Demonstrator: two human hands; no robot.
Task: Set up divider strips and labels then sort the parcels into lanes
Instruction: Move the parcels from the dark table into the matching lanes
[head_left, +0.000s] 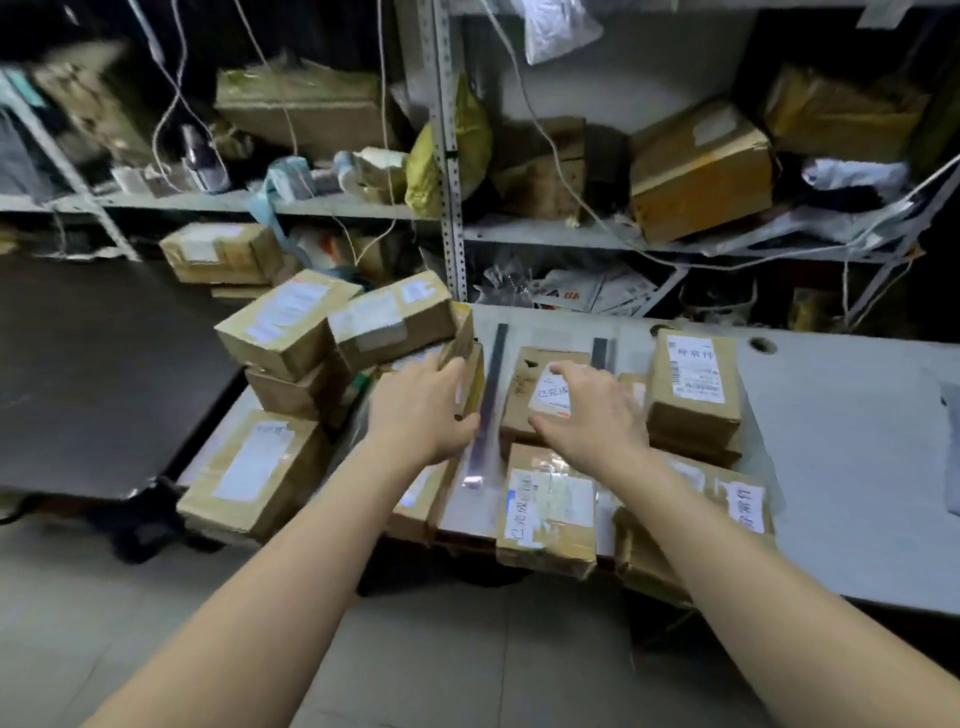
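parcel (467, 343) gripped in left hand (421, 410), right hand (597, 410) open above labelled parcel (545, 395)

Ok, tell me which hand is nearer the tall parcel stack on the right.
Right. The right hand hovers just left of the stack, over the next parcel. The left hand is farther left, past the long strip, gripping a tilted parcel.

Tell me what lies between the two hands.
A dark divider strip lies on the table between the left hand and the right hand, in the head view.
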